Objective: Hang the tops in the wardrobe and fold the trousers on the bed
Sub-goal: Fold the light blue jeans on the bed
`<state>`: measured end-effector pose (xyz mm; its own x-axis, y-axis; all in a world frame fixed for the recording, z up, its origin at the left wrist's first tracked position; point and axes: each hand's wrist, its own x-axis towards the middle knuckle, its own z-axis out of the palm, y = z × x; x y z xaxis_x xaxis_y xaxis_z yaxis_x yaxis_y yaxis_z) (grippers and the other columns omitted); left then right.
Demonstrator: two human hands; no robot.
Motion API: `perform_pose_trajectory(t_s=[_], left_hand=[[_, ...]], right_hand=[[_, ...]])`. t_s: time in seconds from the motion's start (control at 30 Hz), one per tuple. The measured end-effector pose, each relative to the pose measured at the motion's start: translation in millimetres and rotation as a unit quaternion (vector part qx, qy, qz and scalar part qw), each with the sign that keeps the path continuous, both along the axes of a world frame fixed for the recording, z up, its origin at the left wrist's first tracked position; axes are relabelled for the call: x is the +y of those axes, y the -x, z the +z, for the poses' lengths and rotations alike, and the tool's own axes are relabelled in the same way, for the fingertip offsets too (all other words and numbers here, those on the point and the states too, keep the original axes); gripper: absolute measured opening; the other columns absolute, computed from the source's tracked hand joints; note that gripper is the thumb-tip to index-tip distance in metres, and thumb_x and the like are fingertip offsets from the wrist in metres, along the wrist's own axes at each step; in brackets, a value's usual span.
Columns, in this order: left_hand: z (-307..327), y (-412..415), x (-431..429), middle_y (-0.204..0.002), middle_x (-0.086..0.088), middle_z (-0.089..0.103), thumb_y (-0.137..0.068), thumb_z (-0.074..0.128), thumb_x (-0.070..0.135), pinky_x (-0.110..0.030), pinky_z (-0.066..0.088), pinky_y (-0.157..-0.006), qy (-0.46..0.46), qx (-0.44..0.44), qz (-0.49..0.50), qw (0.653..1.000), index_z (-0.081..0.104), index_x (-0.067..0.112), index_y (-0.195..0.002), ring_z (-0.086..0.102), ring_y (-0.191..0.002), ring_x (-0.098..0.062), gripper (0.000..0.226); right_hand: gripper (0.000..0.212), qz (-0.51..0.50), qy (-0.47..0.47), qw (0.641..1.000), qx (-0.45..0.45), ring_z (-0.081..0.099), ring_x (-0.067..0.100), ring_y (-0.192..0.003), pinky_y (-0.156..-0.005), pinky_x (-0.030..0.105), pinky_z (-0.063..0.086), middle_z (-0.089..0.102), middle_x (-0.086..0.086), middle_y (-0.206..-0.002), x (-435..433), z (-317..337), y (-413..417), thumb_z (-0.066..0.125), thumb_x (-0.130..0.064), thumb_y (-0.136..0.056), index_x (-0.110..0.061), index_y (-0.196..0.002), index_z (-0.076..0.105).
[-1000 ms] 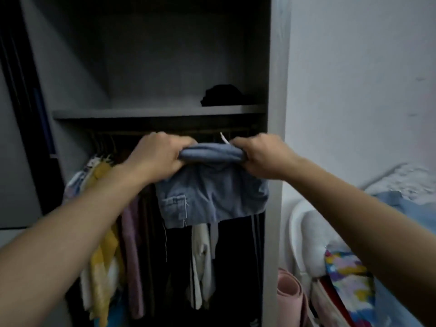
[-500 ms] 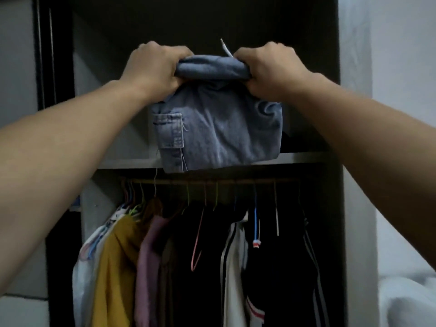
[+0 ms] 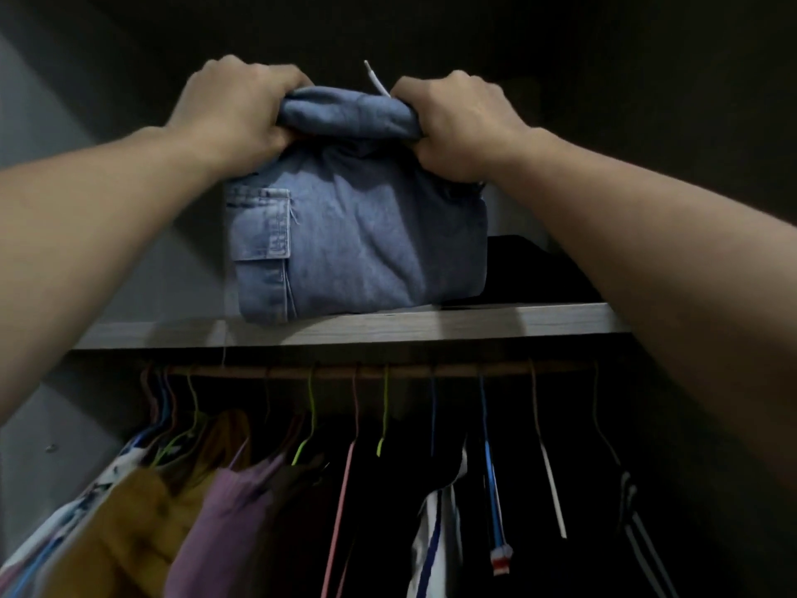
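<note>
Head view: left hand (image 3: pixel 235 110) and right hand (image 3: pixel 453 123) each clench one end of the folded denim trousers (image 3: pixel 358 235), keeping the fold intact. Their lower edge meets the wardrobe shelf (image 3: pixel 474 323) front, beside a dark garment (image 3: pixel 530 269), above the hanging rail (image 3: pixel 345 369).
</note>
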<state>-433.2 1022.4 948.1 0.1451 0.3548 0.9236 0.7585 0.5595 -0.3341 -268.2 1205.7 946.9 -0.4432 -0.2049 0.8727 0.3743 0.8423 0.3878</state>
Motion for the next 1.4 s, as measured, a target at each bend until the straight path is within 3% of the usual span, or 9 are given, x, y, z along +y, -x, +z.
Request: perform_pose_trajectory(t_s=[0.3,0.4,0.5,0.67,0.83,1.0,1.17,1.27,1.4], left_hand=[[-1.5,75.1,42.2,-0.109,-0.020,0.065,-0.094,0.046,0.029,-0.051,0.048,-0.071,-0.039,0.110,-0.056,0.992,0.059,0.013,-0.119,0.062,-0.093,-0.043,0.032],[-36.1,97.0,39.8,-0.097,-0.016,0.068,-0.084,0.065,0.035,-0.046,0.050,-0.070,0.092,0.002,-0.086,0.992,0.063,0.020,-0.103,0.064,-0.086,-0.042,0.024],[-68.5,102.3,32.6,-0.077,0.004,0.067,-0.075,0.076,0.049,-0.037,0.051,-0.066,0.233,-0.174,-0.133,0.947,0.064,0.031,-0.087,0.065,-0.075,-0.023,0.025],[-86.7,100.8,24.2,-0.086,0.008,0.068,-0.073,0.079,0.045,-0.040,0.052,-0.074,0.267,-0.178,-0.156,0.934,0.065,0.032,-0.100,0.064,-0.081,-0.018,0.033],[-80.3,104.1,0.6,-0.109,0.011,0.070,-0.065,0.072,0.053,-0.041,0.050,-0.096,0.414,-0.294,-0.197,0.838,0.067,0.036,-0.116,0.065,-0.104,-0.009,0.054],[-71.2,115.3,11.1,-0.113,0.014,0.066,-0.072,0.074,0.021,-0.043,0.053,-0.091,0.470,-0.267,-0.110,0.834,0.050,0.051,-0.128,0.063,-0.102,-0.009,0.069],[-71.5,136.9,33.3,-0.127,0.010,0.058,-0.082,0.068,0.015,-0.041,0.049,-0.098,0.477,-0.271,-0.007,0.836,0.030,0.050,-0.143,0.057,-0.111,-0.013,0.080],[-68.4,148.3,56.4,-0.134,0.005,0.052,-0.087,0.065,0.015,-0.042,0.042,-0.106,0.506,-0.284,0.043,0.813,0.020,0.044,-0.149,0.051,-0.120,-0.017,0.082],[-58.4,156.3,87.5,-0.142,-0.001,0.042,-0.091,0.065,0.016,-0.044,0.036,-0.112,0.535,-0.312,0.084,0.781,0.010,0.038,-0.153,0.042,-0.130,-0.023,0.086]], right_hand=[[0.036,-0.079,-0.038,0.995,0.057,0.062,0.039,-0.090,-0.070,0.045,0.044,0.066,0.011,-0.106,21.7,-0.1,49.9,0.056,-0.030,-0.087,-0.024,-0.121,0.047],[0.023,-0.099,0.049,0.992,-0.067,0.063,0.039,-0.085,-0.065,0.040,0.045,0.067,0.010,-0.094,17.2,-29.2,61.9,0.064,-0.036,-0.079,-0.029,-0.098,0.052],[0.028,-0.092,0.199,0.951,-0.219,0.067,0.021,-0.082,-0.071,0.033,0.053,0.070,-0.003,-0.088,13.3,-54.7,68.2,0.074,-0.039,-0.075,-0.025,-0.097,0.064],[0.024,-0.046,0.228,0.946,-0.226,0.064,0.005,-0.079,-0.064,0.025,0.047,0.068,-0.013,-0.084,6.3,-74.3,54.6,0.076,-0.041,-0.076,-0.033,-0.095,0.065],[0.043,0.098,0.458,0.807,-0.360,0.060,0.024,-0.072,-0.064,0.040,0.048,0.067,0.011,-0.086,3.6,-85.6,34.0,0.059,-0.028,-0.079,-0.027,-0.122,0.061],[0.057,0.039,0.346,0.859,-0.375,0.071,0.026,-0.095,-0.081,0.052,0.060,0.070,0.007,-0.112,15.4,-84.2,42.1,0.064,-0.014,-0.092,-0.042,-0.139,0.046],[0.054,-0.049,0.223,0.895,-0.382,0.060,0.000,-0.086,-0.088,0.026,0.049,0.062,-0.010,-0.113,31.6,-86.5,86.2,0.061,-0.024,-0.096,-0.037,-0.144,0.039],[0.067,-0.129,0.194,0.885,-0.404,0.059,0.016,-0.104,-0.103,0.038,0.042,0.058,-0.002,-0.131,47.7,-83.2,110.9,0.057,-0.031,-0.098,-0.042,-0.153,0.021],[0.068,-0.152,0.200,0.873,-0.418,0.060,0.021,-0.105,-0.102,0.036,0.043,0.059,0.001,-0.131,68.4,-75.5,130.3,0.058,-0.028,-0.098,-0.039,-0.154,0.021]])
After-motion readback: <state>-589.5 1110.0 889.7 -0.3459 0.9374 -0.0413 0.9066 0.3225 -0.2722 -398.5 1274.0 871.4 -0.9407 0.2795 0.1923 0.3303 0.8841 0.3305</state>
